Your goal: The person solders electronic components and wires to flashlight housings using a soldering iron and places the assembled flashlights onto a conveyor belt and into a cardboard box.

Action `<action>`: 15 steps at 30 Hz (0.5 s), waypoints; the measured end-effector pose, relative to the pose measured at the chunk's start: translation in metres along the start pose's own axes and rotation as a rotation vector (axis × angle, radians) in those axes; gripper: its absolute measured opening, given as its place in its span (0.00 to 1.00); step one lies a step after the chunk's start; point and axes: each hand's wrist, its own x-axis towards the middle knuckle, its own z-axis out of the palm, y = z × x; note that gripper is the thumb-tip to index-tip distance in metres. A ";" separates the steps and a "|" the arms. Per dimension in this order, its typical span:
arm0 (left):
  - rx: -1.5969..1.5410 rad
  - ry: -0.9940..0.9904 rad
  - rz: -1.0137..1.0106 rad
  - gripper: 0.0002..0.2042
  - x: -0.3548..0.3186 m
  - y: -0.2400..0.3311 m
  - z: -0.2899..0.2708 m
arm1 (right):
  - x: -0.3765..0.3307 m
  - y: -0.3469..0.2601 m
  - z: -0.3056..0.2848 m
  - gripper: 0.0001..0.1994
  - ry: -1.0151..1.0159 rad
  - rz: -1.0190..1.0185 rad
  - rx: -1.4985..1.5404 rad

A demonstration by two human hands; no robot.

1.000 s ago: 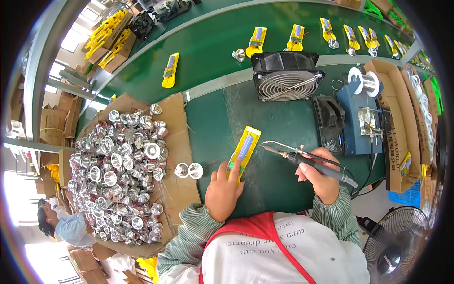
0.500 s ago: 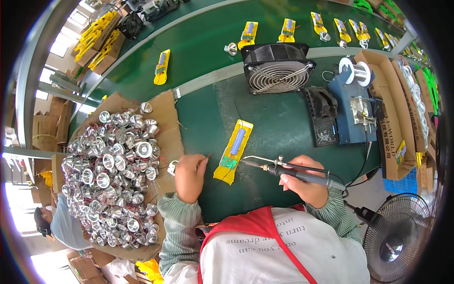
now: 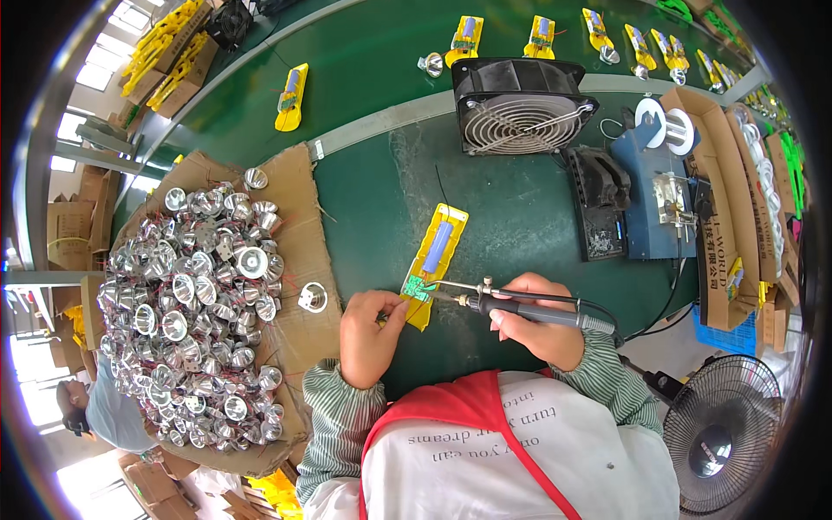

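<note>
On the green bench in front of me lies a yellow plastic housing (image 3: 451, 227) with a blue cylindrical cell (image 3: 438, 247) and a small green circuit board (image 3: 416, 286). My right hand (image 3: 550, 334) grips a soldering iron (image 3: 529, 310) with a thin feed tube along it; the tip is at the board's right side. Pinched closed at the board's left edge, my left hand (image 3: 368, 336) holds a thin wire, mostly hidden by the fingers. Left of that hand, a single reflector lamp (image 3: 313, 297) rests on the cardboard.
Many silvery reflector lamps (image 3: 195, 303) are heaped on cardboard (image 3: 299, 208) at left. Behind the work stand a black metal-grilled fan (image 3: 524, 121), a black soldering stand (image 3: 598, 199) and a blue solder feeder (image 3: 646, 191). More yellow housings (image 3: 292, 100) lie along the far strip.
My left hand has moved right, bringing the wire to the board. My right hand has shifted slightly left, taking the iron's tip onto the board. The whole view has shifted a little.
</note>
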 end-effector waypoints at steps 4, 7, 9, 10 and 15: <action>0.024 -0.005 0.055 0.03 0.002 0.001 0.002 | 0.003 0.003 0.004 0.06 0.031 0.028 0.054; 0.033 -0.009 0.067 0.02 0.003 0.001 0.002 | 0.004 0.004 0.005 0.06 0.031 0.058 0.051; 0.036 -0.012 0.069 0.02 0.003 0.000 0.002 | 0.005 0.006 0.006 0.06 0.031 0.065 0.041; 0.041 -0.013 0.073 0.02 0.004 -0.001 0.002 | 0.005 0.007 0.006 0.07 0.031 0.070 0.032; 0.051 -0.021 0.075 0.02 0.005 0.002 0.001 | 0.007 0.007 0.004 0.07 0.018 0.082 0.007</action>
